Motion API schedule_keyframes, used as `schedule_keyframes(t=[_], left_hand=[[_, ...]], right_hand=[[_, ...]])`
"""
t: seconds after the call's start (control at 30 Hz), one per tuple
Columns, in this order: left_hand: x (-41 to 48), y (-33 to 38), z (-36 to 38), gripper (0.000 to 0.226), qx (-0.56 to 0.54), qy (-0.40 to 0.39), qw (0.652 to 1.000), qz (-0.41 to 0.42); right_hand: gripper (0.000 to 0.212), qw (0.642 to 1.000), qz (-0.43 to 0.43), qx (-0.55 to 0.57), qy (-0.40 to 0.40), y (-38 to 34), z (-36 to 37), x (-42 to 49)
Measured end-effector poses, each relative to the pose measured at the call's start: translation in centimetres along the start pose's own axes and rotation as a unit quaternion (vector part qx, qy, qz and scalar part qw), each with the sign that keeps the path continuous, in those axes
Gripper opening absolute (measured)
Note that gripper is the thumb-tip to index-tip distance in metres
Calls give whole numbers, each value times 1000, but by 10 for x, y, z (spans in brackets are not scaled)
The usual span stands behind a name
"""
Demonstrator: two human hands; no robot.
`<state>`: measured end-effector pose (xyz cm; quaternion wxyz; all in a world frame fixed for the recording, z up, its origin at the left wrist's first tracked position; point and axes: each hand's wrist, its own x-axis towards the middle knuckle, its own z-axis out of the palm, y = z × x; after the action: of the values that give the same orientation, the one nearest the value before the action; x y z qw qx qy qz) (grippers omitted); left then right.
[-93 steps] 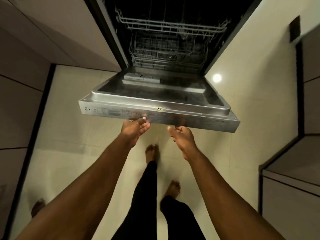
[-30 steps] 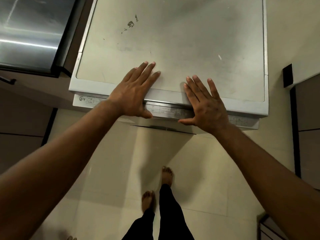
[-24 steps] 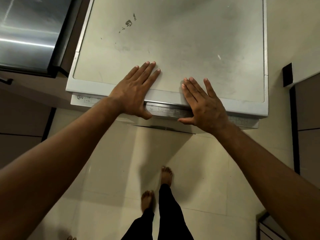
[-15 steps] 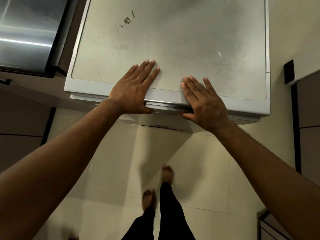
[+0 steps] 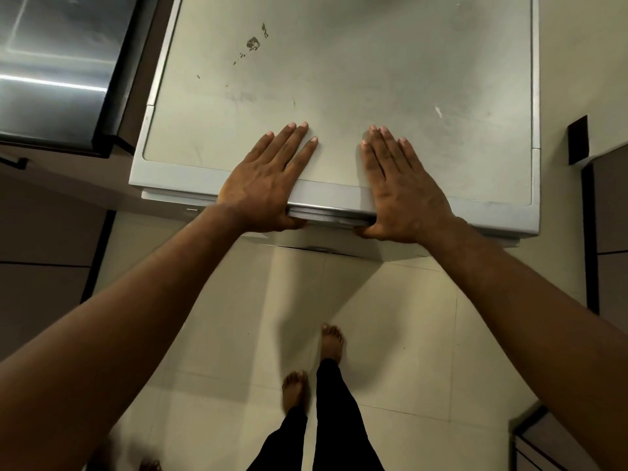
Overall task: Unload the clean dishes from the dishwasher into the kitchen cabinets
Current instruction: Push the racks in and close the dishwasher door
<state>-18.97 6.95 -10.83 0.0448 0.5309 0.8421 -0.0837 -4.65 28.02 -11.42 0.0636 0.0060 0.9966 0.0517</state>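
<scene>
Both hands are flat on the outside of the dishwasher door (image 5: 339, 79), which fills the far middle of the view. The left hand (image 5: 268, 185) has its fingers (image 5: 289, 144) straight and a bit fanned out, palm down over the door's near edge, with the thumb tucked under that edge. The right hand (image 5: 404, 192) does the same just to its right, fingers straight and closer together, thumb hooked under too. The hands are near each other but not touching, and neither grips anything. They're just pressing on the panel.

The panel is pale and scuffed, with a few dark marks (image 5: 253, 44) on the far left part and a small white fleck (image 5: 438, 112) on the right. A thin metal strip runs under the near edge between the two thumbs.

Left of the door there's a shiny steel appliance (image 5: 51, 73), and on the right a brown cabinet (image 5: 611, 205). Nearer, you can see the pale tiled floor (image 5: 221, 317), bare feet (image 5: 332, 341) and black trousers (image 5: 336, 419).
</scene>
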Motion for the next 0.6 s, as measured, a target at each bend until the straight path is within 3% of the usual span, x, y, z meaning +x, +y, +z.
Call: schedule_keyframes(t=[0.6], left_hand=[[0, -1, 8, 119, 1, 28, 1000, 9]], right_hand=[[125, 1000, -6, -2, 17, 1, 4, 1]])
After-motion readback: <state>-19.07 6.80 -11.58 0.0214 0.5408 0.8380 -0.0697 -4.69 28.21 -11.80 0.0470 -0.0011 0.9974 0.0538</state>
